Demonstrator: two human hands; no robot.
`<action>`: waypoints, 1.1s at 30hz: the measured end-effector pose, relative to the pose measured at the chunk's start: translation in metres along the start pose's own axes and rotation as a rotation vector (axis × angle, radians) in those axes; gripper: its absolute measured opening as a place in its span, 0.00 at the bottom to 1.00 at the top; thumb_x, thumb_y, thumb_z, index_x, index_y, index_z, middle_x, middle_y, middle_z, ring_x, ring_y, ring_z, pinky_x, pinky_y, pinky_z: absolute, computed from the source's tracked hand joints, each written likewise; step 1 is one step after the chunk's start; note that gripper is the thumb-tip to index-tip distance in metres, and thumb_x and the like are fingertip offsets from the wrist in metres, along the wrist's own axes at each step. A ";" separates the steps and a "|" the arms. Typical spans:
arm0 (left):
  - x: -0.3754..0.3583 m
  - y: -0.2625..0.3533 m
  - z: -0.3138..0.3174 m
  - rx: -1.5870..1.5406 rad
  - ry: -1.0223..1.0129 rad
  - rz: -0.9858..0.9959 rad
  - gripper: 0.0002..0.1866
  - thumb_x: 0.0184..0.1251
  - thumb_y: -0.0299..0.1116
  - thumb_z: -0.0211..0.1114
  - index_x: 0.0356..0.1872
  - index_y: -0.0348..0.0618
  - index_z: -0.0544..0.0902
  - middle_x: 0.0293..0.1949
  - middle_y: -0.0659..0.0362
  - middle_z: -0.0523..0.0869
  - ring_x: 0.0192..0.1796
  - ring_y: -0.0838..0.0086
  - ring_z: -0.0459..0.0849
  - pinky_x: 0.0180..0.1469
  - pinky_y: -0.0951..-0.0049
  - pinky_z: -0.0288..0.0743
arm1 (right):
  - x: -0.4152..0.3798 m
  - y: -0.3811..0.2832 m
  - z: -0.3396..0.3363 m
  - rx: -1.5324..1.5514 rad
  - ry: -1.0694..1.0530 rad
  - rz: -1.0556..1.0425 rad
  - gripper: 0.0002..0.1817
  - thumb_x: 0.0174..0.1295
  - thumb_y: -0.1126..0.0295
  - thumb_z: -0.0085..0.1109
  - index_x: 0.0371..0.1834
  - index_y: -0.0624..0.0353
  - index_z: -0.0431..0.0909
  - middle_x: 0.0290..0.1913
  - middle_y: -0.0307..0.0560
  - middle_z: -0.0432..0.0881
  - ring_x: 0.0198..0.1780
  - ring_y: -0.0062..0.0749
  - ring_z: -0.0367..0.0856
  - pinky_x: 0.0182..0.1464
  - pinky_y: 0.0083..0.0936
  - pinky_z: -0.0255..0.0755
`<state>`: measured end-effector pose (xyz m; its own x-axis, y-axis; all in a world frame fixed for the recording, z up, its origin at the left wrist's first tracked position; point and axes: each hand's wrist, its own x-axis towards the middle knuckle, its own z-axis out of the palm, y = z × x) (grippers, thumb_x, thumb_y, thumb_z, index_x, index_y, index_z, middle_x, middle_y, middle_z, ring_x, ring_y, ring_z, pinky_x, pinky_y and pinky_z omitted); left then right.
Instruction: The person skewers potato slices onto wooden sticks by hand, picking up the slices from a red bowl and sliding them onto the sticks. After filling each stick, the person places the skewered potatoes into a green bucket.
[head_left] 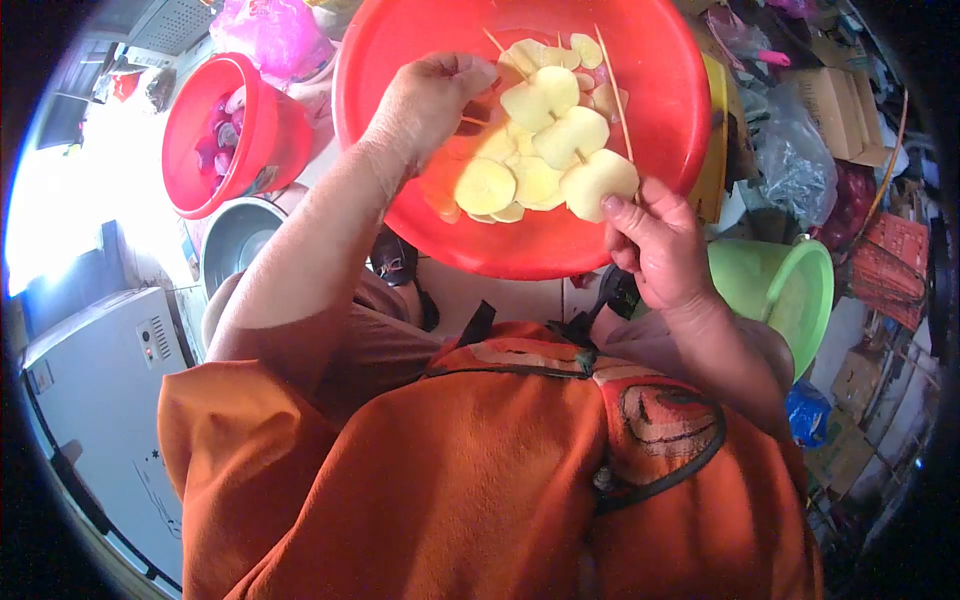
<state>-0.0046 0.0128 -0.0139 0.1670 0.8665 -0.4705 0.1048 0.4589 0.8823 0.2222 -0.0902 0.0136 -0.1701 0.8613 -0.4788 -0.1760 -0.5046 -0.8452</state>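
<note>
My right hand (pixel 660 238) pinches the near end of a skewer threaded with several pale potato slices (pixel 572 137). The slices on it slant up and to the left, spaced apart along the stick. Above the basin's left part, my left hand (pixel 432 95) is closed, its thumb and fingers pressed together; what lies between them I cannot make out. Beneath both hands is a large red basin (pixel 450 245). Loose potato slices (pixel 487 187) are heaped in it, some overlapping. Another thin wooden skewer (pixel 614 90) leans across the basin's right side.
A smaller red bucket (pixel 285 135) with purplish pieces stands at the left, beside a grey basin (pixel 222 235). On the right are a green tub (pixel 800 300), a cardboard box (pixel 845 115) and clear plastic bags (pixel 795 150). A white appliance (pixel 105 400) stands lower left.
</note>
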 end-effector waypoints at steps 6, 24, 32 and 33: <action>-0.002 -0.027 0.000 1.247 -0.287 0.067 0.19 0.49 0.40 0.67 0.43 0.45 0.79 0.41 0.54 0.84 0.45 0.62 0.83 0.47 0.66 0.76 | 0.000 0.002 0.000 -0.082 0.068 0.026 0.08 0.61 0.68 0.58 0.40 0.59 0.75 0.21 0.33 0.74 0.16 0.10 0.64 0.16 0.07 0.54; 0.007 -0.041 -0.010 1.204 -0.194 0.150 0.12 0.53 0.34 0.58 0.39 0.44 0.82 0.36 0.50 0.84 0.41 0.58 0.83 0.44 0.63 0.76 | -0.003 -0.004 -0.005 -0.070 0.057 0.033 0.10 0.61 0.68 0.58 0.42 0.59 0.76 0.21 0.32 0.74 0.17 0.09 0.65 0.16 0.07 0.55; 0.017 -0.012 -0.034 0.026 0.120 -0.026 0.09 0.61 0.31 0.60 0.40 0.39 0.79 0.32 0.60 0.83 0.31 0.75 0.81 0.36 0.77 0.77 | -0.006 -0.004 -0.006 -0.080 0.007 0.017 0.10 0.62 0.68 0.58 0.43 0.59 0.75 0.22 0.33 0.74 0.18 0.09 0.66 0.17 0.07 0.56; 0.021 -0.011 -0.039 0.026 0.121 -0.027 0.09 0.61 0.31 0.60 0.40 0.39 0.79 0.32 0.60 0.83 0.31 0.75 0.81 0.36 0.77 0.77 | -0.006 -0.005 -0.004 -0.098 -0.010 0.014 0.10 0.62 0.68 0.57 0.44 0.60 0.75 0.22 0.32 0.74 0.19 0.09 0.66 0.17 0.07 0.56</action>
<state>-0.0402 0.0336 -0.0335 0.0440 0.8721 -0.4874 0.1333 0.4784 0.8680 0.2284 -0.0929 0.0195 -0.1814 0.8534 -0.4886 -0.0784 -0.5078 -0.8579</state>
